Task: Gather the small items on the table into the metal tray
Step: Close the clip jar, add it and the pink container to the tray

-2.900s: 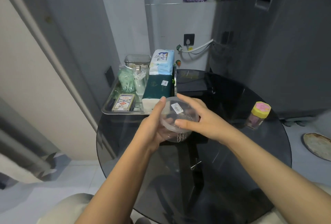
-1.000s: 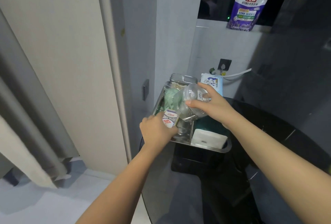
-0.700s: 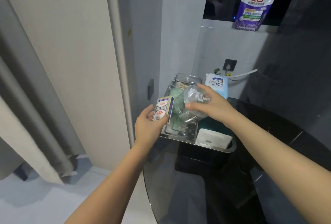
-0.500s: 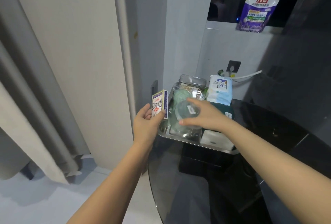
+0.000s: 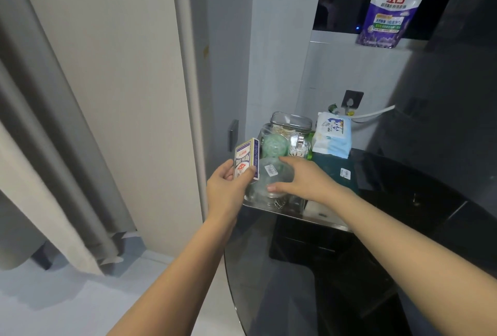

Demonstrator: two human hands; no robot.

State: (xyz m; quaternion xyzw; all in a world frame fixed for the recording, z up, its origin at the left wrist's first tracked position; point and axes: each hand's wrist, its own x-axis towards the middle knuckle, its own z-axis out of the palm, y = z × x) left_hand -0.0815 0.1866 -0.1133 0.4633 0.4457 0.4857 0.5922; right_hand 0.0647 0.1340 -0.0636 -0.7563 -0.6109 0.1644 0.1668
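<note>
right hand is gripping a clear tub in the nearly full metal tray; left hand is pinching a card box, not yet placed

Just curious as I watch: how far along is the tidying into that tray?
Mostly done, it seems. The metal tray already holds a glass jar and tissue packs. The right hand is setting the clear plastic container into it. Left: the card box, lifted in the left hand, goes back in.
</note>
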